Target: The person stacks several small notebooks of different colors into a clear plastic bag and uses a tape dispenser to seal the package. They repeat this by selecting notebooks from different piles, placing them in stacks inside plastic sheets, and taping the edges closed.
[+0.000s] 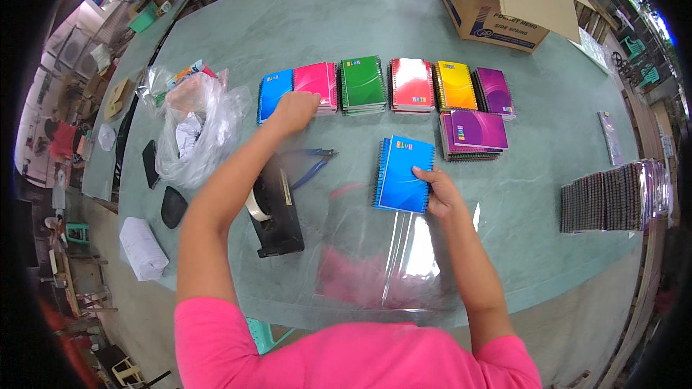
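The right hand (441, 193) has its thumb lying flat on the cover of the blue notebooks (404, 173), and its other fingers go behind, so these notebooks are pinched above the table (515, 266). At least two covers can be seen there, one a little shifted behind the other. The left hand (294, 112) is at the lower edge of the pink notebooks (315, 79), its fingers bent close together; whether they already pinch a notebook cannot be told.

The step in hand seems to be the gathering of notebooks by colour from the row. For the next move, the left fingers would need to take only what is wanted from the pile, while the right thumb keeps its pressure so that the held ones do not slip.

In the row, the green notebooks (362, 81) stand right of the pink ones. Nearer to the person, a clear plastic sheet (353, 274) lies flat, and beside it is a black tape dispenser (282, 227).
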Tool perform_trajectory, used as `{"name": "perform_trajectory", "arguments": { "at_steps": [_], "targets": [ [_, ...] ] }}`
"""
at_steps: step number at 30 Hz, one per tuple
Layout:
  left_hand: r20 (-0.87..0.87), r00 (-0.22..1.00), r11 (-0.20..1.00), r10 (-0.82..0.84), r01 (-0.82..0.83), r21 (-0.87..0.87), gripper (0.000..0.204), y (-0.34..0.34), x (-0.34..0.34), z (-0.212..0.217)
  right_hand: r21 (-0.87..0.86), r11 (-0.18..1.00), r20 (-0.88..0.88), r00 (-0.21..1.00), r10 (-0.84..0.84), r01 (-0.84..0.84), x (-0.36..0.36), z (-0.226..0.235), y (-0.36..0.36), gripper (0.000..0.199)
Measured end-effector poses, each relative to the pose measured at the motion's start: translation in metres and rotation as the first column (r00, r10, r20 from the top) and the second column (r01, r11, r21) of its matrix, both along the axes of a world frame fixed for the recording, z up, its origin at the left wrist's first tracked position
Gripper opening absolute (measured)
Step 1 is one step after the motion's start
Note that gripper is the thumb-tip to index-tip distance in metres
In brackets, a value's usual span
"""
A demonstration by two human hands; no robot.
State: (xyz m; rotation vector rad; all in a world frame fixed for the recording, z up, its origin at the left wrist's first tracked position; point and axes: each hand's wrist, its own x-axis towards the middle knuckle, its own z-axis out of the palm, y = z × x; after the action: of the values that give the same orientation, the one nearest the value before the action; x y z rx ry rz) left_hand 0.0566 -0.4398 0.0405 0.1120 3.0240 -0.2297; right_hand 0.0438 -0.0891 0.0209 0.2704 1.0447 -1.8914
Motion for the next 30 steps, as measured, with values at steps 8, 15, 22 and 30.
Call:
{"name": "perform_trajectory", "arguments": {
  "at_steps": [8,15,22,30],
  "targets": [
    [-0.379,0.89,0.933,-0.252,0.328,0.15,0.016,0.109,0.035,0.059,-0.235,0.966,0.262,0.964,-0.046,0.11,-0.002,-0.003,0.002,0.035],
    [-0.613,0.722,0.808,-0.321,0.546,0.22,0.023,0.114,-0.027,0.001,0.082,0.995,-0.089,0.994,0.057,-0.05,0.004,-0.003,-0.003,0.037],
    [-0.104,0.994,0.984,-0.015,0.033,0.177,0.019,0.088,-0.047,0.004,0.045,0.998,-0.054,0.997,0.048,-0.046,0.006,-0.003,0.018,0.038],
    [0.309,0.781,0.803,-0.542,0.373,0.465,0.029,0.2,0.04,0.072,-0.203,0.978,0.188,0.982,-0.014,0.053,0.009,-0.024,0.022,0.04]
  ]
}}
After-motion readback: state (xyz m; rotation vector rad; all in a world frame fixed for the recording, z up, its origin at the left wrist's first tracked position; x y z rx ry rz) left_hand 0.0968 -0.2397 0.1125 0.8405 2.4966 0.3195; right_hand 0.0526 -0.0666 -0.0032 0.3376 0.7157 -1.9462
